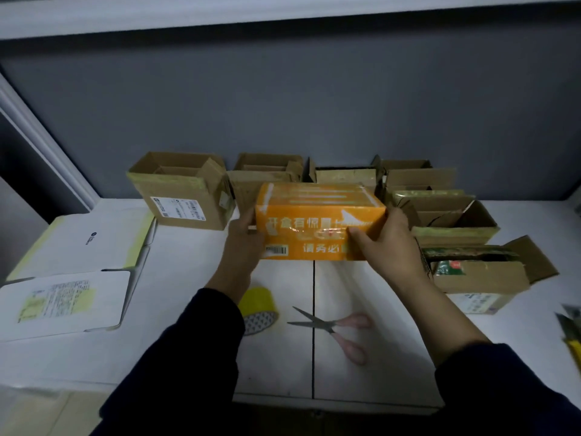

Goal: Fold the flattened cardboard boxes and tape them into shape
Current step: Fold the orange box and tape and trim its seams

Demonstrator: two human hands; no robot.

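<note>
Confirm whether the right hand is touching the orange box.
Touching. The head view shows the right hand gripping the orange box at its right end, fingers curled over the front face.

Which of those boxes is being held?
The orange box with white lettering, gripped at both ends by the left hand and right hand. The brown boxes behind stand open-topped on the table.

We see a dark navy long fabric left sleeve [188, 357], plain, its cuff ending close to the wrist. The matching dark navy right sleeve [509, 391] ends farther up, leaving more forearm bare.
</note>
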